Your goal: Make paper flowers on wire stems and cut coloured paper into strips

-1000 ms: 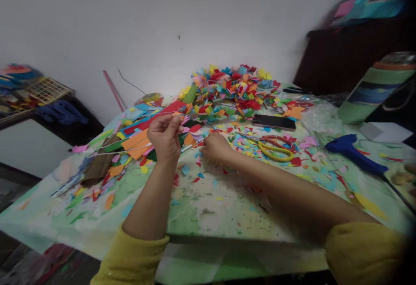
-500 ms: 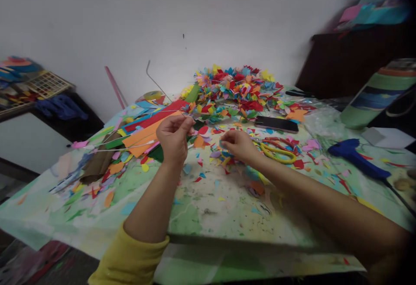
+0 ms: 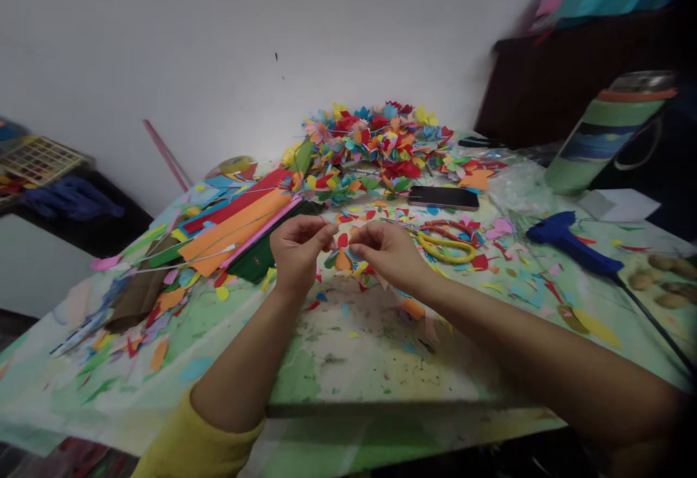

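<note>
My left hand (image 3: 298,251) is closed in a pinch over the middle of the table; what its fingertips hold is too small to make out. Facing it, a short gap away, my right hand (image 3: 385,251) pinches a small blue piece of paper (image 3: 353,251), mostly covered by the fingers. Loose paper petals lie below and behind both hands, among them an orange one (image 3: 343,260). Beyond my right hand rest yellow-handled scissors (image 3: 447,249) and a red-handled pair. A heap of colourful paper flowers (image 3: 381,140) stands against the wall.
Left of my hands lie orange paper strips (image 3: 237,235), thin wires and a brown roll (image 3: 139,296). A phone (image 3: 443,197), a blue glue gun (image 3: 574,242) with its cord, and a green bottle (image 3: 604,144) are on the right. The table's front edge (image 3: 403,409) runs below my forearms.
My right hand has come closer to my left, narrowing the gap between the fingertips. The camera view has turned slightly to the right. Both hands remain pinched.
</note>
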The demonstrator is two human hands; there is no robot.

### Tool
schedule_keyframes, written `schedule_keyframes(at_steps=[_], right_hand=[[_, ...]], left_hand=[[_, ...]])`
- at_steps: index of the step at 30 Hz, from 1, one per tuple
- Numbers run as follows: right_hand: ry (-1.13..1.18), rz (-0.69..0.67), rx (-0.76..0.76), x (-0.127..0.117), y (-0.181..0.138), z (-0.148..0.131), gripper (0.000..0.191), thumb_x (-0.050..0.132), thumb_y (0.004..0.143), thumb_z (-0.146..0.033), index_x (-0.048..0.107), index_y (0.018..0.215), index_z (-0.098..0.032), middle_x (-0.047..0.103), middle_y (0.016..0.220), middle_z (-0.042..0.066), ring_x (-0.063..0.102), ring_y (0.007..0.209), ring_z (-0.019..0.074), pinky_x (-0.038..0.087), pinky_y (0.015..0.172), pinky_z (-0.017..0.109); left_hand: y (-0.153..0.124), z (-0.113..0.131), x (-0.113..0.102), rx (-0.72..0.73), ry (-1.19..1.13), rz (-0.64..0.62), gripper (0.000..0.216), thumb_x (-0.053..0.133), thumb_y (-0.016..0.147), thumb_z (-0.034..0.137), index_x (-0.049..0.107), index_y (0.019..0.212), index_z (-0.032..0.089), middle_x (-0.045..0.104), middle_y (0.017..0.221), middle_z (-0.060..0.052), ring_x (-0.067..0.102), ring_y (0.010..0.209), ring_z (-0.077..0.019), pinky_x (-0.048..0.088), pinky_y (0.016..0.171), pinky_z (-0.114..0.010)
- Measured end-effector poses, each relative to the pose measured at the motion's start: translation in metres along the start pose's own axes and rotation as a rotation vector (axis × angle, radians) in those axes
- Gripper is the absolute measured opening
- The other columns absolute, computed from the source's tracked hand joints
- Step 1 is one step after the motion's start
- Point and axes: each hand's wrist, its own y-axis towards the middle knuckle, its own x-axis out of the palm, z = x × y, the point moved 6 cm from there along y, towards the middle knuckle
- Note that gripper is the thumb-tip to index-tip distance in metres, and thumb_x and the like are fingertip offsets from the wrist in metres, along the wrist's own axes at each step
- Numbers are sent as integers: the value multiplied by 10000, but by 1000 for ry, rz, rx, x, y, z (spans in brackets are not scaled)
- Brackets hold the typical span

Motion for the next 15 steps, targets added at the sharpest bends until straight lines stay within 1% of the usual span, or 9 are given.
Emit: schedule_keyframes(at_steps=[4,8,11,15], right_hand=[[-28,8,-11,2,-2,1,56,580,738,-134,614,700,-158,635,649,-11,556,578,90,416,545,203],[-38,17,-17,2,-3,-2,49,580,740,-136,617,715,-155,639,655,-6,564,579,97,417,538,208],[-43,33,-26,1,-2,-1,39,581,735,-135,607,714,-156,640,663,-2,571,600,100,427,558,210],[-31,44,-20,1,-1,1,31,584,733,-145,600,711,-161,635,661,-2,564,594,96,425,554,205]], left_hand=[[-2,0,1,2,47,-3,145,804,600,184,665,635,159,621,551,28,476,385,-52,371,383,-173],[-2,2,-1,53,120,10,156,822,573,215,683,627,171,628,585,12,541,510,-86,438,486,-197],[-1,3,1,86,130,-31,138,817,585,225,692,624,182,614,586,8,565,575,-109,462,550,-223],[-1,4,4,106,127,-87,120,815,599,213,702,633,191,619,607,3,552,582,-105,448,570,-227]])
